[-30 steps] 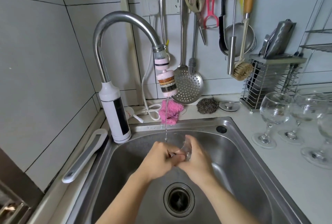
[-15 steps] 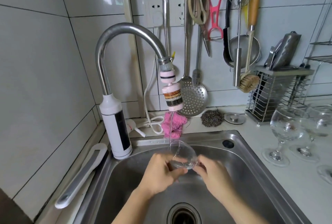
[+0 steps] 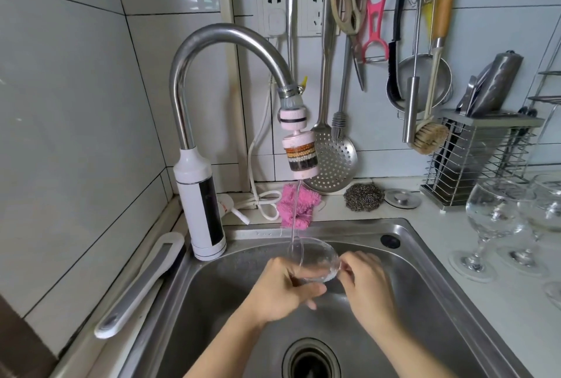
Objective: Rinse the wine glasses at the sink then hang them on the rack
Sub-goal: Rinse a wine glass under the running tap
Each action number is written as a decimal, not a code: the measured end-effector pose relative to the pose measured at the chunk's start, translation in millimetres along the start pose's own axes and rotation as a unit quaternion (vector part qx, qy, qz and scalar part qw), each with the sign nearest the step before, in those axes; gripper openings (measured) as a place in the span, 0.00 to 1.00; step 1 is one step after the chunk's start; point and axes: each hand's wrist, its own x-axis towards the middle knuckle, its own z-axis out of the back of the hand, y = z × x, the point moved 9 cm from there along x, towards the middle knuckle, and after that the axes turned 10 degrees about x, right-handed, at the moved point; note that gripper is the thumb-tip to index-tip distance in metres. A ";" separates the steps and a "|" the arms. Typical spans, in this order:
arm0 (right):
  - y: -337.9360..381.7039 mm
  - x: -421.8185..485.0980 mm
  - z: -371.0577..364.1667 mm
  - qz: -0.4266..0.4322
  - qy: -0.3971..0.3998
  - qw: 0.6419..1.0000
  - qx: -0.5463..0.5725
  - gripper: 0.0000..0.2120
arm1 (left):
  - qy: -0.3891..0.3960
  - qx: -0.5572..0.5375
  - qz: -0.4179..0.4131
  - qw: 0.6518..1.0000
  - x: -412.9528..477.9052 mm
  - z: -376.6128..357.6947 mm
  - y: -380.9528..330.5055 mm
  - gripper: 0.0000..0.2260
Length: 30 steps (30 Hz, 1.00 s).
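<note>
A clear wine glass [image 3: 315,257] is held tilted over the steel sink [image 3: 425,280], its open rim facing left under a thin stream of water from the faucet filter [image 3: 300,153]. My left hand [image 3: 282,289] grips the bowl from the near left side. My right hand [image 3: 368,283] pinches the glass at its right end, where the stem is hidden by my fingers. Several more wine glasses [image 3: 493,219] stand upright on the counter to the right.
The curved faucet [image 3: 194,80] rises at the sink's back left. Utensils hang on the wall behind. A wire cutlery holder [image 3: 479,159] stands at back right. A pink cloth [image 3: 296,206] and a scourer [image 3: 364,197] lie behind the sink. The drain [image 3: 311,361] is below my hands.
The glass has risen and turned so its bowl shows under the stream. My hands have drawn apart, the right one shifting to the glass's right end. The view tilted up.
</note>
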 end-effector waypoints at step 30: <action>6.5 -3.9 6.4 0.002 -0.024 1.000 -0.016 0.15 | -0.201 0.264 0.064 0.941 -8.5 45.2 8.1 0.08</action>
